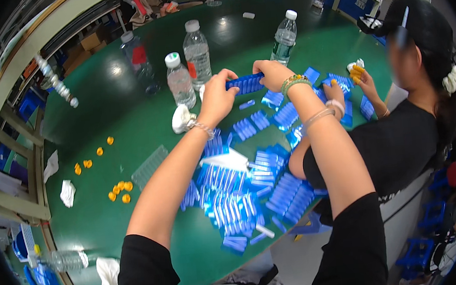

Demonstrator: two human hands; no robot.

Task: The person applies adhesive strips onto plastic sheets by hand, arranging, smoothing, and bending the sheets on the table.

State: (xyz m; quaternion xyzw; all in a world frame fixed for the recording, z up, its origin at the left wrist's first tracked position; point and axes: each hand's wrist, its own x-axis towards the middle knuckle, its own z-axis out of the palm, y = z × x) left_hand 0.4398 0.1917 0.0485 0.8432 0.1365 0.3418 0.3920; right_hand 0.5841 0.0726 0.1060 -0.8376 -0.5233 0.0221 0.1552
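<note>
Between my two hands, above the far part of the table, is a blue ribbed plastic strip [247, 84]. My left hand [216, 98] pinches its left end with thumb and fingers. At the right end my right hand [275, 76] is closed on it, its fingertips partly hidden. Below lie many blue ribbed strips and packs [231, 212], heaped and overlapping, some shiny. A white card or sheet [228, 159] lies among them. Beside my left forearm rests a clear ribbed plastic tray [150, 166].
Water bottles [196, 52] stand beyond my hands, with another bottle [285, 37] farther right. Small yellow rubber pieces [124, 185] and crumpled white cloths [68, 193] lie on the green table [105, 231]. Close on my right sits a person in black [398, 142], wearing yellow finger covers.
</note>
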